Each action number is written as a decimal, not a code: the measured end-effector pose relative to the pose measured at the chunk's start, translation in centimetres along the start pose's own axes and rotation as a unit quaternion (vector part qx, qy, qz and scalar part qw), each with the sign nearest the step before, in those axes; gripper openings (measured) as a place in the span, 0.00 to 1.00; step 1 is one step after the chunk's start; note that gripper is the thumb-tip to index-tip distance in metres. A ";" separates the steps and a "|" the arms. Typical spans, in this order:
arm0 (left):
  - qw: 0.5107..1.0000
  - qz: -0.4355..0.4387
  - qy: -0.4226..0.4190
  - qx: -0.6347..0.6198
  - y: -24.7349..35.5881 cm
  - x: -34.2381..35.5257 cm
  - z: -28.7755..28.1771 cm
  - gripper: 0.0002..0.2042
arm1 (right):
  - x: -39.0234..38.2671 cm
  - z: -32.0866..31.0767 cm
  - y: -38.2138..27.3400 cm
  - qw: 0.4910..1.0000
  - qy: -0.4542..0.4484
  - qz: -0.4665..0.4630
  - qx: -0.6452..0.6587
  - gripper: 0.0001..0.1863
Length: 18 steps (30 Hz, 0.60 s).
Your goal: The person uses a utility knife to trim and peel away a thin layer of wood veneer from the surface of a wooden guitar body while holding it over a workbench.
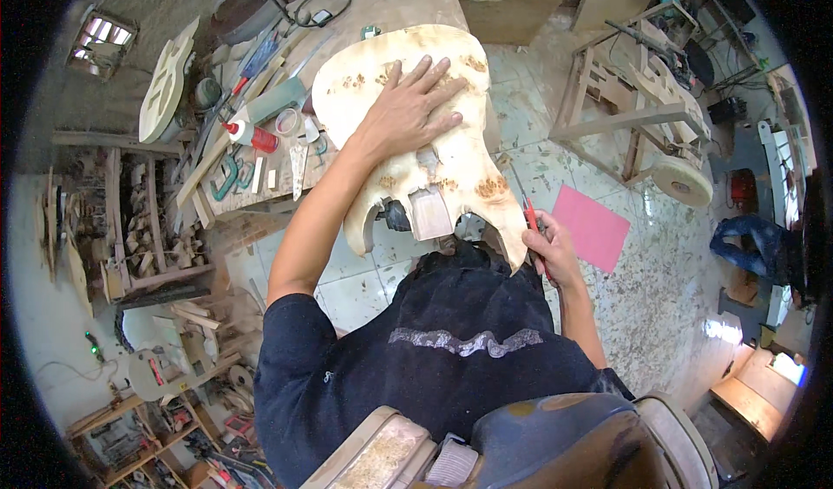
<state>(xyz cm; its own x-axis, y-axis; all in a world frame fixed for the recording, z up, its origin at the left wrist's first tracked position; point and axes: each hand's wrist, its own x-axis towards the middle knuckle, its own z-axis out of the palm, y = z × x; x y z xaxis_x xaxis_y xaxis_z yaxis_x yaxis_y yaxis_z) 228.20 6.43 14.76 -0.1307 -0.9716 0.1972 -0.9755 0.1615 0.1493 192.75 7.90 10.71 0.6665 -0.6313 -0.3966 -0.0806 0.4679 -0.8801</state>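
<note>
A pale wooden electric guitar body with brown burl spots lies over the near edge of the workbench, its two horns pointing toward me. My left hand rests flat on its upper face with the fingers spread, holding nothing. Beside the right horn, my right hand is closed around a slim tool with a red-and-black handle. A thin dark shaft seems to run away from that handle along the body's edge; its tip is hard to make out. The neck pocket faces my chest.
On the bench to the left lie a red-and-white glue bottle, a teal clamp, a green cylinder and wood strips. A pink sheet is on the tiled floor at right, near a wooden frame stand.
</note>
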 end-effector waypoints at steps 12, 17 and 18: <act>0.997 0.005 -0.028 0.070 1.4 1.9 -1.0 0.26 | 0.8 -0.5 0.2 1.000 -0.017 0.000 0.002 0.29; 0.997 0.016 -0.024 0.067 1.2 2.2 -0.8 0.25 | 0.9 -0.6 0.5 1.000 -0.018 -0.008 0.010 0.31; 0.997 0.015 -0.036 0.070 1.2 2.4 -0.9 0.26 | 0.9 -0.6 0.5 1.000 -0.016 -0.007 0.009 0.32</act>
<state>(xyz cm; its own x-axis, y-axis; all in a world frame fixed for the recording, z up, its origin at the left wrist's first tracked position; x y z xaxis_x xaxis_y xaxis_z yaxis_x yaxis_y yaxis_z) 226.86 4.46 16.29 -0.1676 -0.9773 0.1295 -0.9854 0.1699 0.0072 192.86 7.20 9.75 0.6915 -0.6174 -0.3750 -0.0576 0.4704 -0.8806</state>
